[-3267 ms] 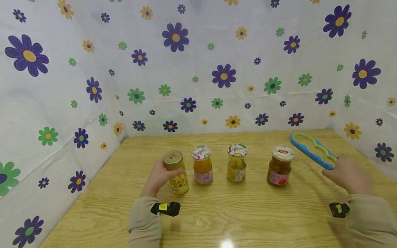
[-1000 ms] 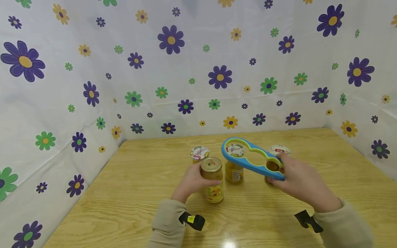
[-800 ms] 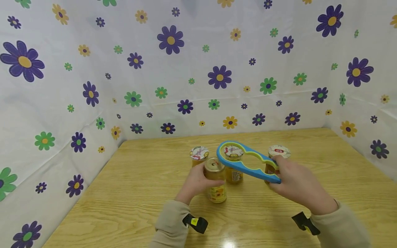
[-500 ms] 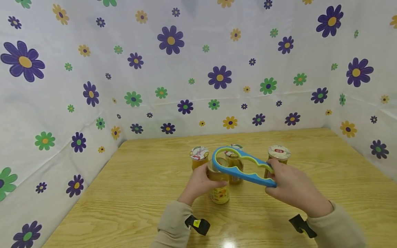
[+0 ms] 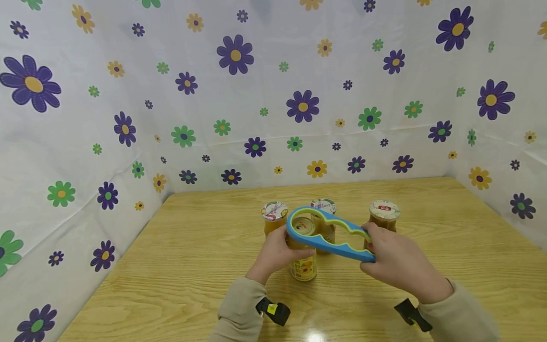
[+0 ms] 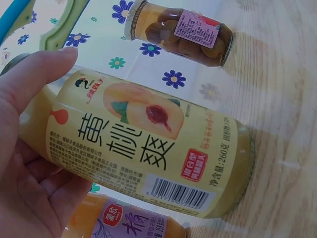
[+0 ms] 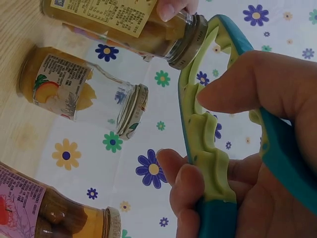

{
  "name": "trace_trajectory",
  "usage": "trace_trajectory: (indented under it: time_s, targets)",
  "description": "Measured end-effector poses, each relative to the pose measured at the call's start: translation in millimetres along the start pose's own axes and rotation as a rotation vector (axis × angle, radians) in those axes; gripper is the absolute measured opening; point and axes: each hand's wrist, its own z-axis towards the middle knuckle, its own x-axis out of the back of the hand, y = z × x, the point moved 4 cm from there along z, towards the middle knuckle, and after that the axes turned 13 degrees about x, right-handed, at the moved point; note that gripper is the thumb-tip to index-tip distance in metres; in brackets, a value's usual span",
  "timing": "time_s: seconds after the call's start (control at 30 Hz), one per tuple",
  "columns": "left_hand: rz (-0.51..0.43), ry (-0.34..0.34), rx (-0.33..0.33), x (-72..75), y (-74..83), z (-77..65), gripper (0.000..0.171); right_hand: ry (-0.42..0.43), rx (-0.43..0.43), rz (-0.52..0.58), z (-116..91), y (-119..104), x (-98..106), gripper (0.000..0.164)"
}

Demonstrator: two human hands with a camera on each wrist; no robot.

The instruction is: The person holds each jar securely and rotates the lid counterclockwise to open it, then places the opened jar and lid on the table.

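Observation:
My left hand grips a glass jar of yellow peaches with a gold lid. The left wrist view shows its yellow peach label, with the thumb and fingers around the upper part. My right hand holds a blue and green jar opener by its narrow end. In the head view the opener's round end frames the gold lid from above. In the right wrist view the lid lies beside the opener's ridged inner edge; whether they touch, I cannot tell.
Behind the left hand stands a jar of orange fruit. A jar of pale yellow fruit is behind the opener, and a jar of dark fruit stands near the right hand. All rest on a wooden table before a flowered cloth.
The left hand has brought the peach jar rightward from the row's left end. The right hand has carried the opener leftward from the far right, lowering its round end around the lid's outline.

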Motion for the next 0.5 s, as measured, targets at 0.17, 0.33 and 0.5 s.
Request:
trace_trajectory:
  time_s: [0.17, 0.33, 0.5]
  targets:
    - [-0.024, 0.003, 0.016, -0.1, -1.0, 0.6, 0.053, 0.015, 0.009, -0.007, 2.1, -3.4, 0.0, 0.054]
    - [-0.028, 0.015, 0.01, -2.0, -2.5, 1.6, 0.055, 0.018, 0.011, -0.012, 5.8, -6.4, -1.5, 0.056]
    - [0.007, 0.043, -0.003, -4.0, -2.0, -0.9, 0.058, 0.018, 0.021, -0.021, 8.7, -9.4, -3.0, 0.057]
